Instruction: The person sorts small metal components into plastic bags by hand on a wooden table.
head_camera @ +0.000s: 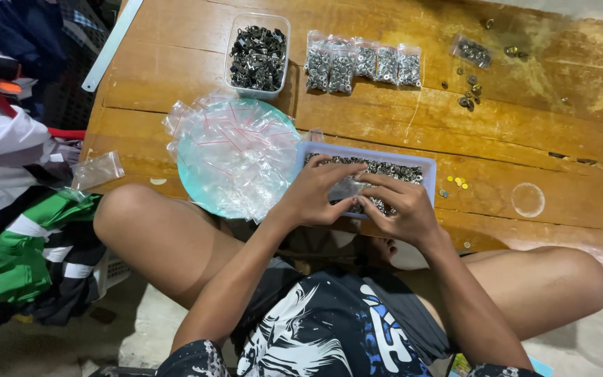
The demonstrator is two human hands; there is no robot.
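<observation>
My left hand (313,192) and my right hand (400,207) meet over a shallow pale-blue tray (426,166) full of small metal rings and fasteners. Between the fingers of both hands sits a small clear plastic bag (349,187), held just above the tray's contents. A teal round plate (188,162) heaped with empty clear zip bags (239,150) lies directly left of the tray, beside my left wrist. Whether the held bag has parts in it is not visible.
On the low wooden table (525,126) stand a clear tub (257,56) of dark metal parts and a row of filled small bags (361,64). Another filled bag (472,51) and loose parts (469,94) lie far right. Folded clothes (15,244) pile up at left.
</observation>
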